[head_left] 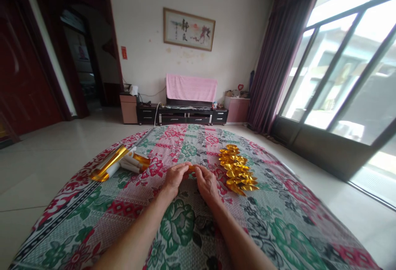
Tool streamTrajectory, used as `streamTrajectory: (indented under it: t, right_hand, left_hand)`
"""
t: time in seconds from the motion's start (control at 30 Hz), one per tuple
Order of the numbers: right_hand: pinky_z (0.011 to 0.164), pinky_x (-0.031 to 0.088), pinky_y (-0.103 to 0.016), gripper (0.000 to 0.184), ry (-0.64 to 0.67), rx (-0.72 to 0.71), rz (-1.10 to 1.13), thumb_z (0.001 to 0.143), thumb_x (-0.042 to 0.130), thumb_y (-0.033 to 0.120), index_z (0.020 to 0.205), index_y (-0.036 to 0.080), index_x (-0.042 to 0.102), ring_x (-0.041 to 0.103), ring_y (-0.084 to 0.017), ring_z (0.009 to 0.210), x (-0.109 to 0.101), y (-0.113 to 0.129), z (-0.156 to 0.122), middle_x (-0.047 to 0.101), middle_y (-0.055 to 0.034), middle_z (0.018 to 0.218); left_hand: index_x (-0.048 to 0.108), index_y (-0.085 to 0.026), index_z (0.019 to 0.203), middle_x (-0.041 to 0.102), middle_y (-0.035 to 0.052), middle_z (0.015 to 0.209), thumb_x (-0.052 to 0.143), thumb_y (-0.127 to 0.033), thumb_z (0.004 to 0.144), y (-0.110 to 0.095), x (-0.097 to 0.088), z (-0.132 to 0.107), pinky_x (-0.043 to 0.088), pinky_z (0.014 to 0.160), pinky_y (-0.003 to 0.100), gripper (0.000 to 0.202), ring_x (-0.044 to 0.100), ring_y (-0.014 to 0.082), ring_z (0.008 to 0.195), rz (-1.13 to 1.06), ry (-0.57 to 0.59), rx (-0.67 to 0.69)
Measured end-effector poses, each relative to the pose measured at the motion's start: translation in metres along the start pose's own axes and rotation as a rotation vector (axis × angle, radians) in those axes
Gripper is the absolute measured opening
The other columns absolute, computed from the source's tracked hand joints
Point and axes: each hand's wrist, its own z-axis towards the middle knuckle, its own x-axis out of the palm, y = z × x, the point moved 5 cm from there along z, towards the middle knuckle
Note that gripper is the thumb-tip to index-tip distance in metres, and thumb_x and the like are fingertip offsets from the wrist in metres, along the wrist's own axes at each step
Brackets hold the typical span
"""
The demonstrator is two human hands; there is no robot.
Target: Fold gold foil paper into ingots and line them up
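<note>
Over the middle of the cloth-covered surface, my left hand (175, 177) and my right hand (206, 182) meet at a small piece of gold foil paper (192, 168). Both hands pinch it from opposite sides, and the fingers cover most of it, so its exact shape is hidden. Just right of my right hand lies a row of folded gold foil paper pieces (236, 167), shiny and boat-like, bunched together. Farther off to the left are curled sheets of gold foil paper (114, 160) with white backs, lying loosely in a pile.
A patterned red, green and grey cloth (136, 224) covers the broad rounded surface under my arms. Beyond it stands a low black cabinet (175, 118), with a pink towel (192, 87) above. Tall windows (337, 76) and a purple curtain (275, 55) are at right.
</note>
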Motion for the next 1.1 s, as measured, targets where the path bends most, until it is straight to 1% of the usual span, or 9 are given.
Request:
streamTrajectory:
  t: [0.2,0.33,0.43,0.6,0.67,0.77,0.9,1.1]
  right_hand:
    - [0.064,0.044,-0.023,0.038,0.005,0.006,-0.006,0.087,0.038,0.039,0.102,0.02,0.068,0.062,-0.016,0.068,0.0005,0.0,0.0013,0.069,-0.0012,0.075]
    - [0.066,0.044,-0.023,0.038,0.001,0.014,-0.014,0.087,0.037,0.04,0.103,0.022,0.067,0.062,-0.016,0.07,0.0005,0.0003,0.0013,0.069,-0.0007,0.077]
    - [0.065,0.043,-0.023,0.038,-0.01,0.014,-0.022,0.087,0.038,0.042,0.1,0.022,0.068,0.061,-0.016,0.068,0.0,-0.0005,0.0012,0.069,-0.0007,0.075]
    - [0.061,0.042,-0.022,0.042,-0.02,0.016,0.024,0.086,0.038,0.046,0.093,0.019,0.07,0.058,-0.015,0.065,-0.0026,0.0008,0.0015,0.067,-0.0008,0.07]
    - [0.058,0.04,-0.021,0.044,-0.029,0.022,0.037,0.086,0.038,0.047,0.09,0.018,0.07,0.055,-0.014,0.062,-0.0047,0.0034,0.0017,0.065,-0.0005,0.067]
    - [0.054,0.036,-0.02,0.046,-0.048,0.032,0.066,0.085,0.038,0.048,0.085,0.015,0.071,0.051,-0.013,0.057,-0.0078,0.0073,0.002,0.061,0.0001,0.062]
    - [0.051,0.034,-0.02,0.048,-0.054,0.067,0.1,0.085,0.037,0.048,0.081,0.013,0.071,0.047,-0.012,0.053,-0.0082,0.0056,0.0025,0.057,0.0005,0.058]
    - [0.053,0.038,-0.021,0.044,-0.028,0.03,0.09,0.086,0.036,0.045,0.089,0.017,0.07,0.053,-0.014,0.057,-0.0042,-0.0005,0.0031,0.063,0.0,0.063]
  left_hand:
    - [0.069,-0.015,0.087,0.072,0.0053,0.079,0.061,-0.022,0.067,-0.0023,0.0,-0.0024,0.045,0.055,0.023,0.022,0.066,0.0164,0.067,0.044,-0.008,-0.021]
    - [0.068,-0.014,0.09,0.072,0.0064,0.08,0.06,-0.021,0.07,-0.0024,0.0003,-0.0031,0.044,0.053,0.021,0.023,0.067,0.0167,0.069,0.044,-0.001,-0.033]
    - [0.067,-0.014,0.093,0.072,0.0073,0.081,0.06,-0.02,0.071,-0.0011,0.0001,-0.0023,0.044,0.052,0.021,0.024,0.067,0.017,0.07,0.03,0.001,-0.045]
    - [0.063,-0.015,0.104,0.072,0.0072,0.088,0.063,-0.021,0.07,-0.0015,0.0009,-0.002,0.046,0.053,0.022,0.034,0.067,0.0173,0.071,-0.021,0.011,-0.074]
    - [0.063,-0.014,0.102,0.072,0.0078,0.087,0.063,-0.021,0.07,-0.0027,0.002,-0.0027,0.047,0.054,0.023,0.032,0.067,0.0177,0.072,-0.042,0.025,-0.079]
    - [0.065,-0.013,0.096,0.071,0.0084,0.084,0.061,-0.019,0.072,-0.004,0.0034,-0.0042,0.048,0.054,0.023,0.025,0.067,0.0178,0.072,-0.072,0.046,-0.073]
    - [0.065,-0.013,0.092,0.071,0.0086,0.087,0.058,-0.018,0.075,-0.004,0.0059,-0.0056,0.048,0.054,0.023,0.019,0.067,0.0178,0.074,-0.091,0.087,-0.064]
    - [0.064,-0.013,0.099,0.071,0.0079,0.091,0.055,-0.016,0.077,-0.003,0.0055,-0.005,0.05,0.058,0.023,0.023,0.067,0.0176,0.078,-0.083,0.093,-0.062]
